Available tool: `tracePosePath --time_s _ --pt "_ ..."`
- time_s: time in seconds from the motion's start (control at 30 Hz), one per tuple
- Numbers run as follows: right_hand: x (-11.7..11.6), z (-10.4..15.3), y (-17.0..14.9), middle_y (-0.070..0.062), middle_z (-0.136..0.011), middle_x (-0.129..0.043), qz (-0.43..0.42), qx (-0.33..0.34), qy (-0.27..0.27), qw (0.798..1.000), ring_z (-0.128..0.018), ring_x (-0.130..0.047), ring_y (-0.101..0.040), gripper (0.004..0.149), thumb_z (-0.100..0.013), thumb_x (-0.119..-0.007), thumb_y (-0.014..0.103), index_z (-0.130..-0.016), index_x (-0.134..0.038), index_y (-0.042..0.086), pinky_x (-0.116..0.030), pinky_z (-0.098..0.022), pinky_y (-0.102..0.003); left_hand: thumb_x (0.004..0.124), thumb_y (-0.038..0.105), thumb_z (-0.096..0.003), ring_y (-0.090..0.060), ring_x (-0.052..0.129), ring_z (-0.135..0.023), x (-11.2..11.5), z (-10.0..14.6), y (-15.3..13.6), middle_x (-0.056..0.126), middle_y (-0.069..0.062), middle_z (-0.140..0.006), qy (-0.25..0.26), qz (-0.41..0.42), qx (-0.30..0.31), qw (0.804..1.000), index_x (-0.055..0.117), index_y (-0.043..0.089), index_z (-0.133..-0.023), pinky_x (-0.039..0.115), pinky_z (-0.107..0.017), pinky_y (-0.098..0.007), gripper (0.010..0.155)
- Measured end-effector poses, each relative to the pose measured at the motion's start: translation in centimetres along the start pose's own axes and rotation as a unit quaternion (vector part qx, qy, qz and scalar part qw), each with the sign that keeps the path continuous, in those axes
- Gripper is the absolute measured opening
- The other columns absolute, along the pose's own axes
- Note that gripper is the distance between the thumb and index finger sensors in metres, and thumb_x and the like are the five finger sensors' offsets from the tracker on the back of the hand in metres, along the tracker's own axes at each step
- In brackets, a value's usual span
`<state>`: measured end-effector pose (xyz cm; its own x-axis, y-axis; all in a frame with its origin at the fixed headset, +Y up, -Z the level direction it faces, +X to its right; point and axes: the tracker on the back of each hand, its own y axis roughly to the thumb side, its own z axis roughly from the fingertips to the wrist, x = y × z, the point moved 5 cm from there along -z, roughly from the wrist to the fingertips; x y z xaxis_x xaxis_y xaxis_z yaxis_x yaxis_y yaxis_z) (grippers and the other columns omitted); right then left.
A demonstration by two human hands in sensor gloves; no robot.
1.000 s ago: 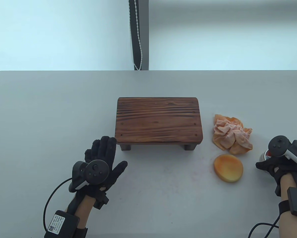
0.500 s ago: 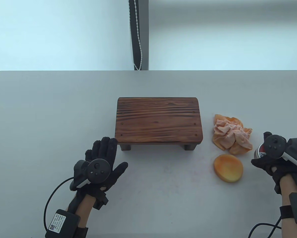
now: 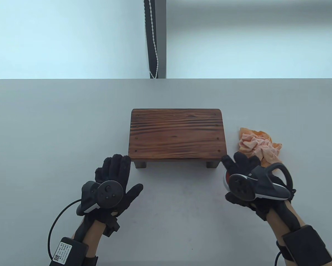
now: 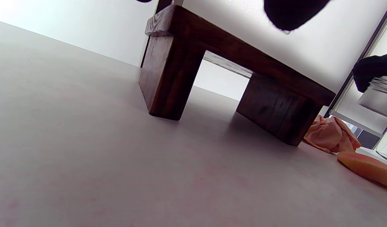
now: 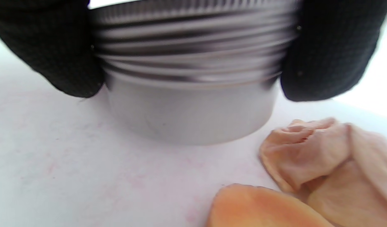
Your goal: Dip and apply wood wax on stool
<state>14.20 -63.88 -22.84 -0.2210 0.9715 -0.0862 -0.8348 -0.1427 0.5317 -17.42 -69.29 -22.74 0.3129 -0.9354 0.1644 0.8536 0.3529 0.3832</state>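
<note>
Gripping the wax tin [image 5: 190,82] by its threaded rim, our right hand [image 3: 249,183] carries it above the table [image 3: 57,124], presumably nearer for dipping. Sponge [image 5: 259,208] and cloth [image 3: 258,144] lie just below. Left hand [image 3: 113,183] rests flat, fingers spread, holding nothing, beside the stool [image 3: 177,134] at centre.

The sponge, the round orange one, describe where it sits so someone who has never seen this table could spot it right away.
Start at the dark wooden stool in the middle of the grey table and go to its right, near the crumpled peach cloth. The sponge lies flat on the table just in front of that cloth, under the right hand holding a metal tin. It is a smooth orange disc, unlike the wrinkled cloth.
</note>
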Motion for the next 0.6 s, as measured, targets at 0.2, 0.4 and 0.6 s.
tracePosePath --time_s 0.2,0.4,0.6 --pt "-3.1 -3.3 6.3 -0.035 -0.115 -0.05 -0.013 0.066 0.021 0.998 -0.087 -0.065 -0.077 0.101 -0.039 -0.094 0.062 -0.109 -0.047 0.006 -0.089 -0.032 -0.069 0.065 0.054 -0.0592 -0.079 0.022 -0.101 0.0 0.1 0.1 0.018 -0.051 -0.119 -0.003 -0.004 0.004 1.0 0.014 -0.008 -0.118 0.026 -0.06 -0.093 0.1" --pt "-5.8 -5.3 9.1 -0.035 -0.115 -0.049 -0.016 0.08 0.032 0.996 -0.088 -0.064 -0.077 0.101 -0.04 -0.093 0.062 -0.109 -0.045 0.006 -0.088 -0.033 -0.07 0.065 0.054 -0.059 -0.076 0.028 -0.102 -0.1 0.2 0.1 0.022 -0.052 -0.119 0.002 -0.007 0.008 1.0 0.015 -0.008 -0.119 0.027 -0.06 -0.093 0.1" --pt "-7.0 -6.3 10.3 -0.035 -0.115 -0.047 -0.02 0.09 0.043 0.995 -0.088 -0.063 -0.078 0.101 -0.041 -0.093 0.061 -0.109 -0.044 0.005 -0.087 -0.034 -0.07 0.067 0.055 -0.0586 -0.072 0.036 -0.1 0.0 0.1 0.4 0.029 -0.051 -0.116 -0.002 0.0 0.011 1.0 0.018 -0.01 -0.119 0.032 -0.062 -0.091 0.101"
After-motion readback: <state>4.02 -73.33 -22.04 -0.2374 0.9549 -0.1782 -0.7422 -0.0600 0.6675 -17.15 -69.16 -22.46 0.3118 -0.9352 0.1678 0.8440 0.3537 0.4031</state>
